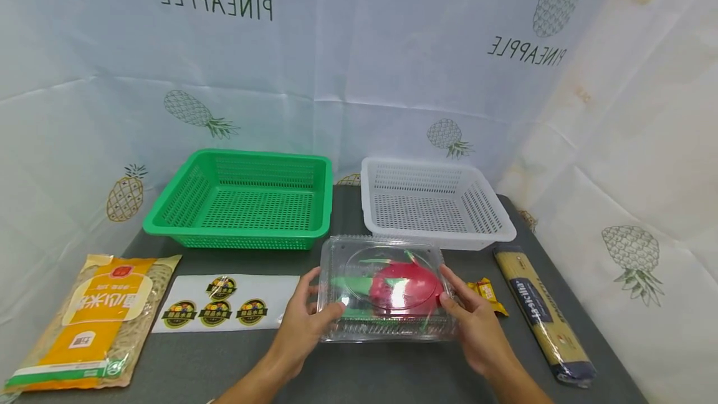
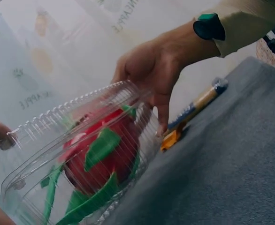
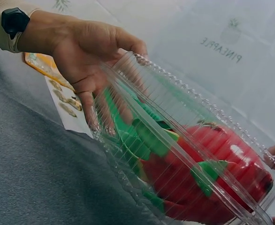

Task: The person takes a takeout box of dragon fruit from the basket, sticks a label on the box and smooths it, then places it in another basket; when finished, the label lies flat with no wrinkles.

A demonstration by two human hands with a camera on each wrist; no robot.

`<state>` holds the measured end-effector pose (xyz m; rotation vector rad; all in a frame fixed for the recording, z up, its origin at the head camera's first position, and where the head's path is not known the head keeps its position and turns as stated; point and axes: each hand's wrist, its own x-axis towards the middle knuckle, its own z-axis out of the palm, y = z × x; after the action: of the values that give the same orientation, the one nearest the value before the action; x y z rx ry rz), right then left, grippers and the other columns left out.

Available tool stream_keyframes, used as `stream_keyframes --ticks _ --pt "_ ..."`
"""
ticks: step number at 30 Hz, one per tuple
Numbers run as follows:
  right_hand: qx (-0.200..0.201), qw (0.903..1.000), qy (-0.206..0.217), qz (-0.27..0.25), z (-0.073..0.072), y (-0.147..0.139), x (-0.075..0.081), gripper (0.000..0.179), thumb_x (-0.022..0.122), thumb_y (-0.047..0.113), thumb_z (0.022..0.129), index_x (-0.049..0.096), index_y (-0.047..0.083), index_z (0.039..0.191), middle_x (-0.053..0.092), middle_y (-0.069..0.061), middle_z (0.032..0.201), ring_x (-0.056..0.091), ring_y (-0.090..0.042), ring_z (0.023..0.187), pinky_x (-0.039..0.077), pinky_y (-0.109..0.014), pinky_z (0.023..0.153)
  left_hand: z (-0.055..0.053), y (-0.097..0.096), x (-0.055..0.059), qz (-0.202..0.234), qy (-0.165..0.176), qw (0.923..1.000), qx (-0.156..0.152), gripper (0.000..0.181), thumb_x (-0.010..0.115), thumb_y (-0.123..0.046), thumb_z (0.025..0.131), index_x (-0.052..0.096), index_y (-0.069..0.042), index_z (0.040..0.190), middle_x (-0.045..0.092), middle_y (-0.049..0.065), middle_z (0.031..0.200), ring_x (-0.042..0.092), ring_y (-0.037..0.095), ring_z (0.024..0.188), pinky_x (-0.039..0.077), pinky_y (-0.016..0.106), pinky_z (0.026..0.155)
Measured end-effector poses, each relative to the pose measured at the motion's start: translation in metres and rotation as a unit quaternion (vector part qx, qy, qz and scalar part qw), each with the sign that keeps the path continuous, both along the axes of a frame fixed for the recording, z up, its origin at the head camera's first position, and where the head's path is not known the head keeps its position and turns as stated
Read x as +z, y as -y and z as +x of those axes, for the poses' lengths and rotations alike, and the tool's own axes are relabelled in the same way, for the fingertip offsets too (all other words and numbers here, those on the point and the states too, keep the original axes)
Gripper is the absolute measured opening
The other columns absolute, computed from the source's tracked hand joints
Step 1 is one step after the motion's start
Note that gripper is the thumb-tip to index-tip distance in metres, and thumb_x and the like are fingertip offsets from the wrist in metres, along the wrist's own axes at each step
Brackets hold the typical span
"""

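Both hands hold a clear plastic clamshell box [image 1: 353, 267] by its two ends, raised off the dark table. Inside lies a red dragon fruit [image 1: 406, 285] with green leafy tips; its lid looks down over it. My left hand [image 1: 300, 317] grips the left end, thumb on top and fingers at the side. At the other end, my right hand [image 1: 477, 323] grips with its thumb on the lid. In the left wrist view the dragon fruit [image 2: 104, 150] shows through the ribbed wall. The right wrist view shows the left hand's fingers curled under the box [image 3: 128, 136].
Behind the box stand a green basket [image 1: 235, 242] and a white basket [image 1: 437, 239]. A sticker sheet [image 1: 191, 288] and a noodle bag [image 1: 101, 323] lie at left. At right lie a small yellow packet [image 1: 489, 295] and a pasta pack [image 1: 541, 313].
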<state>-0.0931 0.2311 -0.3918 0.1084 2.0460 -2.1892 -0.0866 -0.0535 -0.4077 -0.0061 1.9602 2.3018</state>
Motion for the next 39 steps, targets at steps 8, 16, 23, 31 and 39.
stream_keyframes --ticks 8,16,23,31,39 --pt "-0.004 0.9999 0.006 0.008 0.006 0.004 -0.013 0.060 0.058 0.015 0.097 0.034 0.011 0.151 0.019 -0.009 0.157 0.017 -0.031 0.139 0.034 -0.047 0.103 0.005 0.002 -0.011 -0.013 0.013 0.9998 0.003 0.080 0.068 -0.009 0.085 0.022 -0.007 0.150 0.035 0.026 0.128 0.058 0.026 0.083 0.053 0.039 0.068" --pt "-0.019 0.9997 0.017 0.007 0.011 0.008 -0.023 0.060 0.062 0.015 0.095 0.038 0.010 0.150 0.026 -0.008 0.155 0.021 -0.030 0.138 0.031 -0.047 0.105 0.010 0.004 -0.020 -0.020 0.026 0.9995 0.000 0.080 0.067 -0.007 0.085 0.021 -0.005 0.151 0.037 0.025 0.128 0.057 0.026 0.084 0.053 0.039 0.066" --pt "-0.026 0.9995 0.015 -0.011 0.014 0.009 -0.029 0.059 0.063 0.011 0.094 0.040 0.007 0.148 0.029 -0.007 0.154 0.021 -0.027 0.138 0.042 -0.021 0.092 0.013 0.005 -0.026 -0.024 0.035 0.9991 0.000 0.079 0.067 -0.006 0.084 0.022 -0.005 0.150 0.040 0.026 0.126 0.058 0.026 0.085 0.053 0.039 0.067" --pt "-0.018 0.9997 0.018 0.001 0.017 0.010 -0.033 0.059 0.061 0.011 0.095 0.038 0.008 0.149 0.026 -0.008 0.155 0.018 -0.028 0.139 0.038 -0.025 0.096 0.016 0.006 -0.032 -0.017 0.039 0.9991 0.004 0.081 0.067 -0.005 0.083 0.021 -0.004 0.150 0.041 0.024 0.126 0.059 0.026 0.090 0.053 0.040 0.069" --pt "-0.015 0.9994 0.030 -0.004 0.017 0.010 -0.033 0.062 0.065 0.014 0.093 0.039 0.011 0.149 0.023 -0.009 0.156 0.020 -0.035 0.138 0.029 -0.053 0.104 0.018 0.007 -0.036 -0.001 0.030 0.9995 0.009 0.081 0.067 0.000 0.080 0.023 -0.002 0.149 0.042 0.026 0.125 0.058 0.026 0.090 0.054 0.038 0.068"
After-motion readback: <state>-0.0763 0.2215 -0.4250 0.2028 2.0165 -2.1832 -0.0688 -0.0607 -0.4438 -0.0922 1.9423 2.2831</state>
